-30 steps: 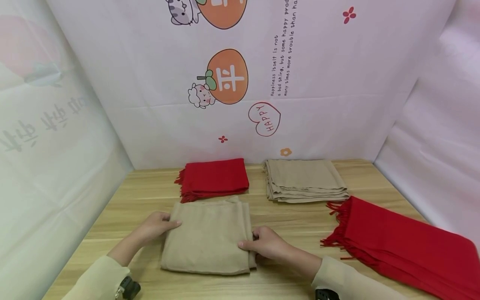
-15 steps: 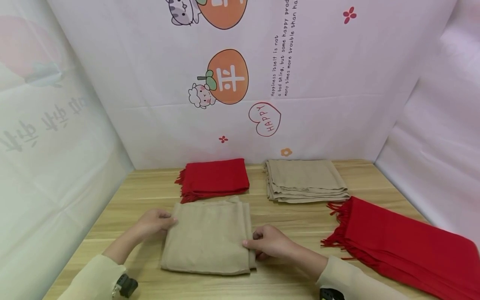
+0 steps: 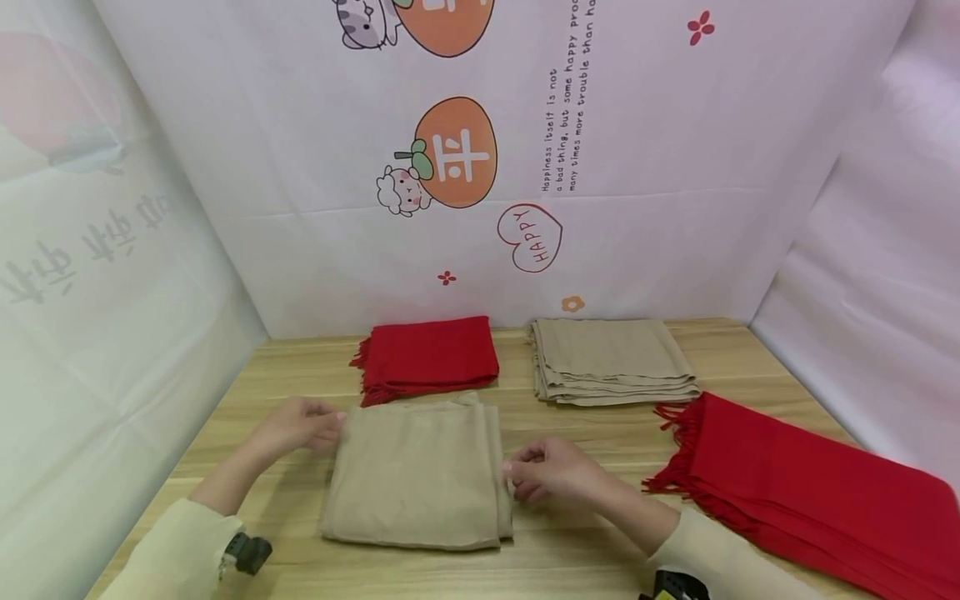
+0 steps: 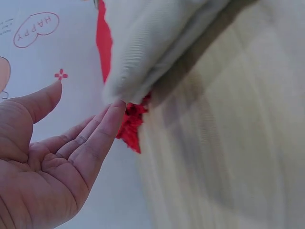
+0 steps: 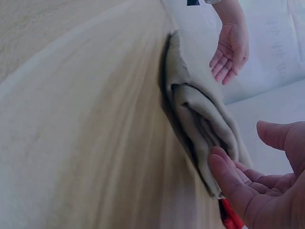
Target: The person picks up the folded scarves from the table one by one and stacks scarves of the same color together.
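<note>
A folded beige cloth (image 3: 416, 475) lies flat on the wooden table in the head view, its layered edge (image 5: 205, 119) facing the right wrist camera. At its left side is my left hand (image 3: 300, 427), fingers extended and thumb apart; in the left wrist view a fingertip of that hand (image 4: 71, 143) is at or very near the cloth's corner. On the opposite side, my right hand (image 3: 555, 471) has its thumb spread from the fingers. In the right wrist view the fingertips of my right hand (image 5: 267, 186) are beside the folds; whether they touch is unclear.
A folded red fringed scarf (image 3: 431, 354) lies just behind the beige cloth. Back right is a stack of folded beige fabric (image 3: 613, 358). A longer folded red scarf (image 3: 810, 483) reaches the right edge of the table (image 3: 285, 375). Printed white sheets (image 3: 637, 167) surround the table.
Both hands have loosened from the beige cloth and moved slightly outward and away from the body, the left to the left, the right to the right. The cloth has stayed in place.
</note>
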{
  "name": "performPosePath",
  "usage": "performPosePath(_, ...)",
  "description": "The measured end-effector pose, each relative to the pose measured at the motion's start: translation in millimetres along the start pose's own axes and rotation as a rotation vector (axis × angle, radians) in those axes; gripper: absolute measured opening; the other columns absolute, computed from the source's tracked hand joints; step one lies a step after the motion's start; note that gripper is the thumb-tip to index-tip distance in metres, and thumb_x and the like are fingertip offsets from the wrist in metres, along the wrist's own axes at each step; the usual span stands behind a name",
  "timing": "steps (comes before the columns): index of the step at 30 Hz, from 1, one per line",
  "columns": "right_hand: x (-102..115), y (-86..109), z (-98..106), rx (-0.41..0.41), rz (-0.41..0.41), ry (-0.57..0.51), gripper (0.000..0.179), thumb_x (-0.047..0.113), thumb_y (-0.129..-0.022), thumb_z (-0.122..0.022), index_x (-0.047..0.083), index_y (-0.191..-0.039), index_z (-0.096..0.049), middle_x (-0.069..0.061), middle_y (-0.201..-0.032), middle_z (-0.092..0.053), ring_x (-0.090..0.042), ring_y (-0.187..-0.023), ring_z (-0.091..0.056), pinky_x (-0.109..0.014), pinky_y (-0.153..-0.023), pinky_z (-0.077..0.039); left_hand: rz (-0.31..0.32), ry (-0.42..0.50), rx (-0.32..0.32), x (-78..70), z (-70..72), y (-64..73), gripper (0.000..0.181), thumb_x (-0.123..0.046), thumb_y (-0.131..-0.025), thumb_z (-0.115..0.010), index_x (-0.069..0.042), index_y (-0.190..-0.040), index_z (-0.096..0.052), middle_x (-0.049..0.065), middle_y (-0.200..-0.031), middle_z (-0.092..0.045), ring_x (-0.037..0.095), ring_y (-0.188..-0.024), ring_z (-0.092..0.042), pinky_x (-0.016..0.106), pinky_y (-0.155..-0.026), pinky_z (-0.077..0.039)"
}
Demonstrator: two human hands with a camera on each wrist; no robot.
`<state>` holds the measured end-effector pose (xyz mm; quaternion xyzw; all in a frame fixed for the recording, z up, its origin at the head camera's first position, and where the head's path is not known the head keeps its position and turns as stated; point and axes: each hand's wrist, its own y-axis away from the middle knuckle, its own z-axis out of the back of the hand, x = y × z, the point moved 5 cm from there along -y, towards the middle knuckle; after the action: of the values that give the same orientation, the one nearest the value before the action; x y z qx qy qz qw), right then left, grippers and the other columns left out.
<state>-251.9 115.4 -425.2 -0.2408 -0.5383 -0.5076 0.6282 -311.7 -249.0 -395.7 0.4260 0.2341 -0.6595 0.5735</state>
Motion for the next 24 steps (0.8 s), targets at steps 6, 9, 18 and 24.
performPosePath(6,11.2,5.3,22.5,-0.047,0.033,-0.02,0.034,0.022,-0.093,-0.068,-0.008,-0.108,-0.061,-0.015,-0.092,-0.066,-0.03,-0.087,-0.067,-0.041,-0.074,-0.056,-0.024,0.002,0.015,-15.0,-0.9,-5.6,0.046,-0.021,-0.099,-0.058,0.017,-0.124,-0.051,0.024,-0.105,-0.066,0.034,-0.096,-0.066,0.043,-0.079,-0.055)
performPosePath(9,15.2,7.6,35.0,-0.071,0.034,-0.035,0.036,0.023,-0.093,-0.068,-0.008,-0.11,-0.06,-0.018,-0.096,-0.066,-0.032,-0.089,-0.066,-0.043,-0.075,-0.056,-0.033,0.002,0.023,-23.7,-5.4,-8.8,0.049,-0.025,-0.098,-0.061,0.014,-0.127,-0.052,0.023,-0.11,-0.066,0.032,-0.098,-0.066,0.042,-0.08,-0.054)
performPosePath(18,31.4,23.8,75.6,-0.154,0.037,0.008,0.043,0.028,-0.093,-0.067,-0.006,-0.117,-0.058,-0.012,-0.098,-0.066,-0.027,-0.091,-0.066,-0.041,-0.079,-0.055,-0.089,0.052,0.006,-63.0,-28.6,-17.5,0.049,-0.03,-0.093,-0.067,0.006,-0.125,-0.056,0.02,-0.115,-0.065,0.033,-0.102,-0.065,0.04,-0.081,-0.054)
performPosePath(24,36.6,32.2,99.8,-0.146,0.07,0.034,0.051,0.03,-0.095,-0.064,-0.009,-0.125,-0.052,-0.015,-0.108,-0.065,-0.026,-0.097,-0.065,-0.04,-0.083,-0.054,-0.107,0.126,0.015,-92.8,-54.3,-30.1,0.04,-0.023,-0.092,-0.068,0.002,-0.122,-0.06,0.013,-0.108,-0.067,0.025,-0.096,-0.068,0.041,-0.082,-0.054)
